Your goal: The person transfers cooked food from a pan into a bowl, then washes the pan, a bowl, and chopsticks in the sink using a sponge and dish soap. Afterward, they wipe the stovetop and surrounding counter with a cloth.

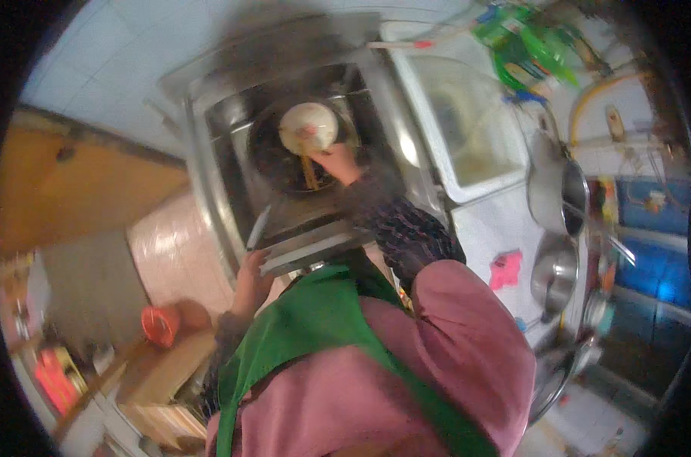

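My right hand [340, 161] grips the edge of a small pale bowl [310, 127], which has a reddish patch on it. The bowl is above a dark round pan, probably a wok [265, 165], set in a stainless steel cooking station [211, 200]. A tan strip [310, 173] shows just below the bowl; blur hides what it is. At the station's front left, my left hand [253, 283] is closed around a slim pale handle [258, 227]. Its far end runs towards the pan, and the tool's kind cannot be made out.
To the right stands a white-rimmed tub [454, 188] with cloudy contents. Beyond it are metal pots [554, 265] and a green plastic package [528, 48]. A pink cloth or paper piece [505, 269] lies on the white surface. At left are an orange-red container [160, 325] and a wooden surface [151, 371].
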The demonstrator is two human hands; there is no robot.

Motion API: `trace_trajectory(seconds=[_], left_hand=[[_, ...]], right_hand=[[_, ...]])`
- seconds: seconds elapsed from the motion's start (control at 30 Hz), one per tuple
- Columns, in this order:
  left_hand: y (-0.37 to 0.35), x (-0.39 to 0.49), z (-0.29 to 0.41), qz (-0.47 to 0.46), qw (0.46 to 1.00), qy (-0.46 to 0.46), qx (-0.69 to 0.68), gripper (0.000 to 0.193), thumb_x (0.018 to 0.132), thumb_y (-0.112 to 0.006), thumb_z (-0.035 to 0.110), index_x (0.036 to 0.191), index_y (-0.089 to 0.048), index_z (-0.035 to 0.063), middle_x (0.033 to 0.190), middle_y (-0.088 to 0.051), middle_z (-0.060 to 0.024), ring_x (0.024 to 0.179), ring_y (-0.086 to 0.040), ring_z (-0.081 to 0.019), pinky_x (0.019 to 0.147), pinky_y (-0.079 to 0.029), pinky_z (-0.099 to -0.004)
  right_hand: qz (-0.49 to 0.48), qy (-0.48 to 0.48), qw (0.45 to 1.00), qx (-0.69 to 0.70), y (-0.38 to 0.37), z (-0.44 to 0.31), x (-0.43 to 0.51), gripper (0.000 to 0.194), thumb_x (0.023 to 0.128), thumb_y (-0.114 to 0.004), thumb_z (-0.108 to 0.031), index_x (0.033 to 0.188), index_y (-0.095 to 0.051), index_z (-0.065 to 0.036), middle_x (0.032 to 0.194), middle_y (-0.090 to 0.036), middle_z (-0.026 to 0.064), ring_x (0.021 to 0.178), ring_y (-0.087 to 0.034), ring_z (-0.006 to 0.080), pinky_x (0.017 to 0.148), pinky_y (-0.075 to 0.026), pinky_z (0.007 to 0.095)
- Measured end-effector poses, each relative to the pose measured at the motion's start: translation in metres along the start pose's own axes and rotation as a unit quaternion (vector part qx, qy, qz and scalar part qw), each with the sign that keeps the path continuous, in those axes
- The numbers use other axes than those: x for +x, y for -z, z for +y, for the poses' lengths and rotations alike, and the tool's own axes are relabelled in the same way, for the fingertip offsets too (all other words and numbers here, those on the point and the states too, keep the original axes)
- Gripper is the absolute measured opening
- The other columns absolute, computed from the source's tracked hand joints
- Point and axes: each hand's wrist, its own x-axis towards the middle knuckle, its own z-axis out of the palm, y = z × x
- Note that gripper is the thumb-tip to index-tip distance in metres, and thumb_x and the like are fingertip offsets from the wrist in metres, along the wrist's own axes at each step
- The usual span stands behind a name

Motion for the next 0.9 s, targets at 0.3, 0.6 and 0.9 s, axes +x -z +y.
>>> trace_trajectory(seconds=[0.3,0.6,0.9], left_hand=[[0.008,-0.022,0.022,-0.107,0.988,0.001,-0.112,0.041,0.078,-0.06,0.001,0.119,-0.057,-0.0006,0.108,-0.064,-0.0148,0.095,-0.064,-0.0234,0.078,-0.053,-0.0329],[0.008,-0.009,-0.013,-0.096,0.992,0.015,-0.085,0.043,0.078,-0.059,0.008,0.121,-0.056,0.0002,0.108,-0.065,-0.016,0.094,-0.065,-0.025,0.081,-0.052,-0.0344],[-0.046,0.053,0.029,-0.175,0.983,0.021,-0.055,0.039,0.078,-0.062,0.005,0.116,-0.057,-0.0022,0.102,-0.067,-0.0142,0.09,-0.066,-0.0243,0.082,-0.051,-0.0337]], right_hand=[[-0.038,0.081,0.954,-0.286,0.053,-0.036,-0.068,0.016,0.085,-0.054,-0.015,0.093,-0.064,-0.007,0.076,-0.061,0.0165,0.077,-0.06,0.0361,0.068,-0.047,0.0457],[0.401,-0.171,0.9,-0.024,0.262,-0.036,-0.201,0.059,0.082,-0.068,-0.027,0.129,-0.045,0.001,0.119,-0.054,0.021,0.107,-0.052,0.0344,0.093,-0.042,0.0448],[0.584,-0.387,0.713,-0.026,0.539,0.097,-0.493,0.075,0.069,-0.072,-0.037,0.128,-0.045,0.001,0.123,-0.052,0.0181,0.116,-0.05,0.0299,0.095,-0.043,0.0428]])
